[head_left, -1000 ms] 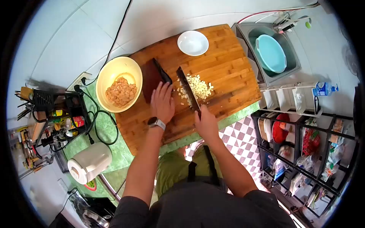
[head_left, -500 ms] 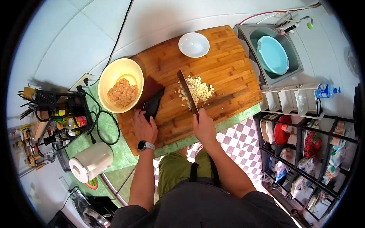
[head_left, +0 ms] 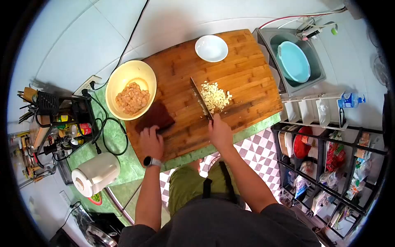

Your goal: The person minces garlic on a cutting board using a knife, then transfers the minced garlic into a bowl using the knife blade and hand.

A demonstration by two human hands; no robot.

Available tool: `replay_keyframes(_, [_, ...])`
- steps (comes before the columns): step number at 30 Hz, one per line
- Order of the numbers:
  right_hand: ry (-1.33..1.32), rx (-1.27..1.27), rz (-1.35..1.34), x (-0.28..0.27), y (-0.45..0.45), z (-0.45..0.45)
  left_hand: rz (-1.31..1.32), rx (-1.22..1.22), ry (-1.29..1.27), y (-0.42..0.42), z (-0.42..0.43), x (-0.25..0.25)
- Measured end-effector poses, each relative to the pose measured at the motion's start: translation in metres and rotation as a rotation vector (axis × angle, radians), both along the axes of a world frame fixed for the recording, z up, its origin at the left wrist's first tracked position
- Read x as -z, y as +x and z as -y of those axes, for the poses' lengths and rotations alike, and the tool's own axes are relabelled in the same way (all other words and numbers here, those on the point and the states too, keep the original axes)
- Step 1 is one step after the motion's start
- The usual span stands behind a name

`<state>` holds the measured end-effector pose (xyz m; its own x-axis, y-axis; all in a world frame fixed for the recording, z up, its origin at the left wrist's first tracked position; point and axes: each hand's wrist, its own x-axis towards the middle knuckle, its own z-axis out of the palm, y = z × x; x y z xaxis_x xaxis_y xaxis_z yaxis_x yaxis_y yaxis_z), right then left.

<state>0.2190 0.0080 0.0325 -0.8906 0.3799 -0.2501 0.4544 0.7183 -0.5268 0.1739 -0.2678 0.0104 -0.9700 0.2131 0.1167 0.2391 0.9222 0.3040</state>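
My right hand [head_left: 220, 132] is closed round the handle of a kitchen knife [head_left: 201, 99]. The blade stands on edge on the wooden cutting board [head_left: 247, 70], along the left side of a heap of chopped pale pieces [head_left: 216, 97]. My left hand [head_left: 151, 142], with a watch on the wrist, rests at the board's left front, fingers apart. Its fingertips meet the near edge of a flat, dark reddish-brown piece [head_left: 156, 116] whose kind I cannot tell. Behind that stands a yellow bowl [head_left: 111, 99] of pinkish diced meat [head_left: 132, 99].
A white bowl [head_left: 211, 48] stands at the board's back edge. At the right a sink [head_left: 319, 68] holds a turquoise basin [head_left: 294, 61]. A white kettle [head_left: 96, 173], black cable [head_left: 123, 144] and utensil rack [head_left: 49, 103] are at left. Black shelves [head_left: 333, 164] stand at lower right.
My left hand has shifted slightly left and down. The dark piece shows reddish-brown where a black raised part was seen before. The knife has shifted slightly left, still in my right hand.
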Motion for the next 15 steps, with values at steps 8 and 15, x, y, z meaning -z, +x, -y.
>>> replay_keyframes(8, [0.035,-0.075,0.003,-0.017,-0.007,-0.020,-0.159,-0.095,0.077,0.030,0.007,0.006])
replay_keyframes(15, [0.045,-0.095,-0.028,-0.016,-0.014,-0.029,-0.053,-0.143,0.013,0.018,-0.030,0.028])
